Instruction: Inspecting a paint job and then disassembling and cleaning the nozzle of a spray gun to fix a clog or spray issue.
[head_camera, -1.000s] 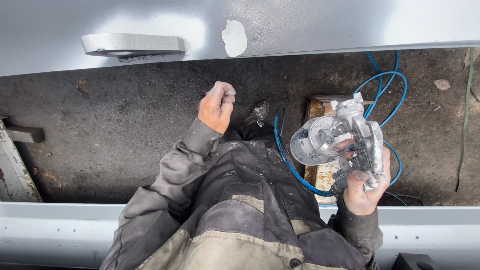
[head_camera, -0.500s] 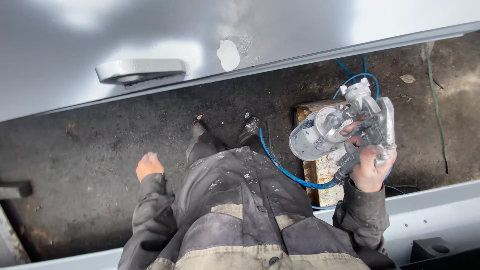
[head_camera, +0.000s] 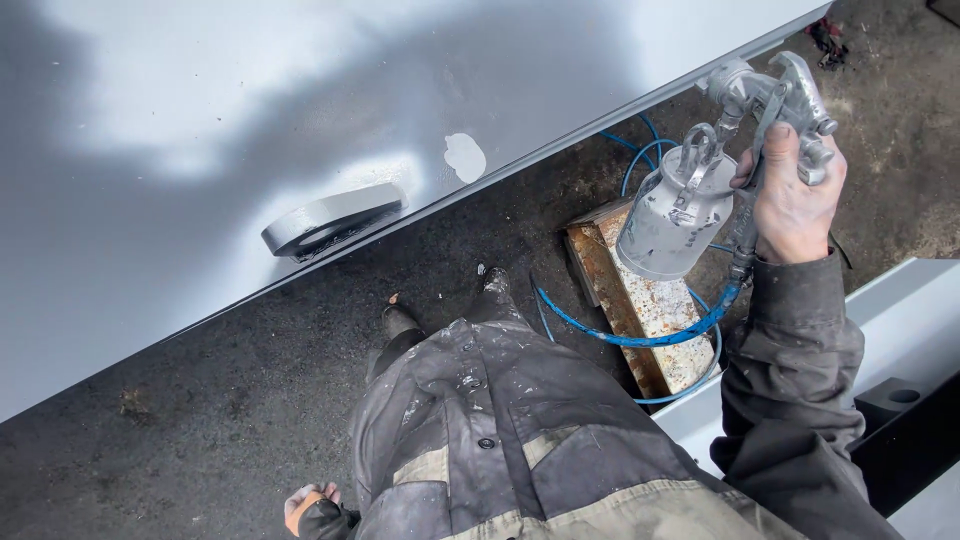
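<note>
At about two o'clock in the head view, the right hand (head_camera: 790, 205) is clenched around the grip of a metal spray gun (head_camera: 760, 110), its fingers (head_camera: 775, 150) wrapped just under the trigger, while the gun's silvery cup (head_camera: 665, 220) hangs off the body toward the centre. The gun looks rigid and fairly heavy for its size, with the weight likely sitting in the cup, so the handle seems the one sound place to hold it; its smooth, paint-dusted metal could be slippery. A blue air hose (head_camera: 640, 335), thin and pliant, loops from the base of the handle down across the dark, gritty floor (head_camera: 200, 400) and over a rusty, flaking rectangular block (head_camera: 640, 300) at four o'clock. Across ten to twelve o'clock runs a big grey painted panel (head_camera: 200, 150), smooth and matte, bearing a pale filler patch (head_camera: 464, 157) and a flat curved lug (head_camera: 330, 220) at its lower edge. The left hand (head_camera: 312, 510) sits low at seven o'clock beside the stained work jacket (head_camera: 520, 440), gloved and partly hidden; whether it is clenched or released I cannot tell, and nothing shows in it.
</note>
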